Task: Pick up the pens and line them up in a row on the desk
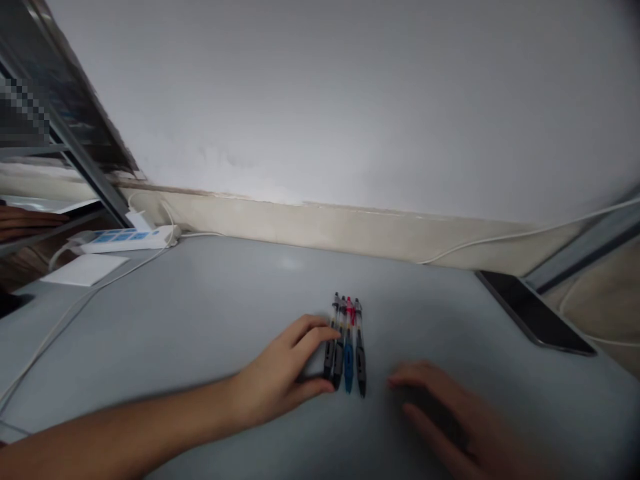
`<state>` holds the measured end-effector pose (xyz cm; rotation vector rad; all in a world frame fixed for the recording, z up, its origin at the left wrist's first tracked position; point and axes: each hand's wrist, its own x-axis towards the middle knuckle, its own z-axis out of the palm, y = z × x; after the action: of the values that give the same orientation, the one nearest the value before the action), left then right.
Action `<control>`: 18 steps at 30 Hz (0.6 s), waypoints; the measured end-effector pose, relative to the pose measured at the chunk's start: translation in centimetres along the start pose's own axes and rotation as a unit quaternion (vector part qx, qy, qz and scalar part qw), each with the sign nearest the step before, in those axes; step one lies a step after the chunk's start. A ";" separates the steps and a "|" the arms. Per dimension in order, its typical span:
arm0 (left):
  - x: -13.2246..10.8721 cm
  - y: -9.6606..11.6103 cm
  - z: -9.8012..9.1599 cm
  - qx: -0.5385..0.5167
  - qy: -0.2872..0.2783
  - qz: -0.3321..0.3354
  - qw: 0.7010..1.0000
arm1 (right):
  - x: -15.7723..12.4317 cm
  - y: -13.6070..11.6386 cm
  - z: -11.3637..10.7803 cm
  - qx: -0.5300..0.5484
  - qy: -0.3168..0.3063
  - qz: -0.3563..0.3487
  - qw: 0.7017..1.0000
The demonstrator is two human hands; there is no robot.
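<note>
Grey desktop (200,300) under a pale wall (350,100), and we're right on the action at the middle of the desk! Four retractable pens (347,343) lie side by side in a tight row, with dark grips, one blue barrel and a flash of red near the far end. Here's the left hand (277,370), curled against the row's left side, fingertips (333,331) at the upper end of the nearest pen, thumb (320,390) by its lower end. Is that a real grasp? Can't tell from here! The right hand (440,407) is open and relaxed, fingers loose, just right of the row and gripping nothing. Further back, a white power strip (125,240) sits by a white card (85,269), a dark phone (535,312) lies at the right edge, and another person's hand (23,222) shows beyond a metal shelf frame (75,133).
</note>
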<state>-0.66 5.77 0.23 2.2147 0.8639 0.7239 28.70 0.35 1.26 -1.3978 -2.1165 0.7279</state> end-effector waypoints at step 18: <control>0.1 1.0 -0.2 0.089 -0.053 0.066 0.992 | 0.0 1.0 0.5 -0.060 -0.004 -0.026 0.998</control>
<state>-0.36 5.40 1.14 2.4637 0.7609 0.6022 29.01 0.63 0.22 -1.3967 -2.2266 0.5962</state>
